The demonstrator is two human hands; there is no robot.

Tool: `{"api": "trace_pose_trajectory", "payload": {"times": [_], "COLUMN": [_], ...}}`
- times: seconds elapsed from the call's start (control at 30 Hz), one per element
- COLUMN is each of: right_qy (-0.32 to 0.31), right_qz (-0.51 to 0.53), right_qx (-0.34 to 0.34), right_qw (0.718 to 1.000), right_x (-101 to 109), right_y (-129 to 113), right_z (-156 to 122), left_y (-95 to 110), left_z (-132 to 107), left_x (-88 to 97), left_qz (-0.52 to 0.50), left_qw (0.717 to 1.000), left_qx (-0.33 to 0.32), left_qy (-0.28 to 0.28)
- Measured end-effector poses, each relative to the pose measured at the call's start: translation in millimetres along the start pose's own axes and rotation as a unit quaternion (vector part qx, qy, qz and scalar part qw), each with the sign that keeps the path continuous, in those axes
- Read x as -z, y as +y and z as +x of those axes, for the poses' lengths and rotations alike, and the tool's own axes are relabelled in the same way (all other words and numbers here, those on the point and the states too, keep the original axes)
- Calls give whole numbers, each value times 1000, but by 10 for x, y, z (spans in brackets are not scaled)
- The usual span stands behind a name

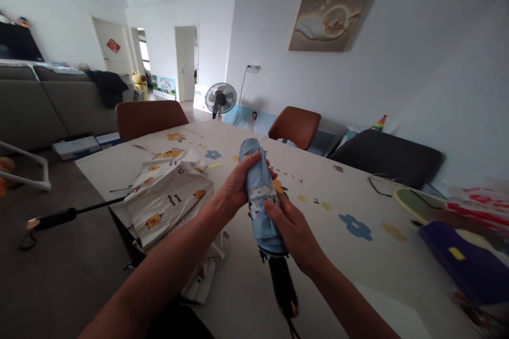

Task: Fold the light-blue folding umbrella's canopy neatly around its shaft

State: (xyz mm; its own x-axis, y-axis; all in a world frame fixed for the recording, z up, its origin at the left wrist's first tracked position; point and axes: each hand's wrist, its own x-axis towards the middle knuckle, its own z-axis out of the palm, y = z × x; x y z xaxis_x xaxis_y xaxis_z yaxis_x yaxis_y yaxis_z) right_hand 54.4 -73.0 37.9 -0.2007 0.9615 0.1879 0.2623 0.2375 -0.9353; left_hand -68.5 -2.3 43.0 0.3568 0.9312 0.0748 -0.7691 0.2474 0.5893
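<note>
A light blue folding umbrella point(258, 222), rolled up, is held over the table with its black handle point(283, 286) pointing toward me. My left hand point(240, 177) wraps round its upper part, thumb on top. Lower down, my right hand point(292, 228) grips the side, its thumb pressed on the printed strap point(260, 193) around the middle. Left of my hands lies a second umbrella point(170, 196), loosely folded, cream with yellow duck prints. Its shaft and black handle point(51, 220) stick out past the table's left edge.
Flower stickers mark the white table point(318, 238). At right lie eyeglasses point(379, 185), a purple pouch point(461, 259) and a red-and-white plastic bag point(481, 204). Two brown chairs point(151, 118) and a dark chair point(389, 156) stand around it. A fan point(221, 99) is behind.
</note>
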Motion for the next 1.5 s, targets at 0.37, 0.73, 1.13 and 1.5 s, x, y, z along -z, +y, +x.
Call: {"api": "trace_pose_trajectory", "payload": {"times": [0.37,0.73,1.13,1.5], "right_qy": [18,-183,-257,-66], "right_qz": [84,453,484,80], "right_qx": [-87,-109,-119,22], "right_qw": [993,866,828,994], "right_x": [-16,32,-1,435], "right_y": [123,396,513,179], "right_z": [8,45,29,189], "left_y": [-110,-114,-216,-33], "left_z": [-106,31,24,-81], "left_x": [-214,77,181,-255], "left_qz": [129,-23,-8,205], "left_qw": [981,984,979,969], "left_qx": [-120,66,60,-122], "left_qy": [80,-166,-196,-58]}}
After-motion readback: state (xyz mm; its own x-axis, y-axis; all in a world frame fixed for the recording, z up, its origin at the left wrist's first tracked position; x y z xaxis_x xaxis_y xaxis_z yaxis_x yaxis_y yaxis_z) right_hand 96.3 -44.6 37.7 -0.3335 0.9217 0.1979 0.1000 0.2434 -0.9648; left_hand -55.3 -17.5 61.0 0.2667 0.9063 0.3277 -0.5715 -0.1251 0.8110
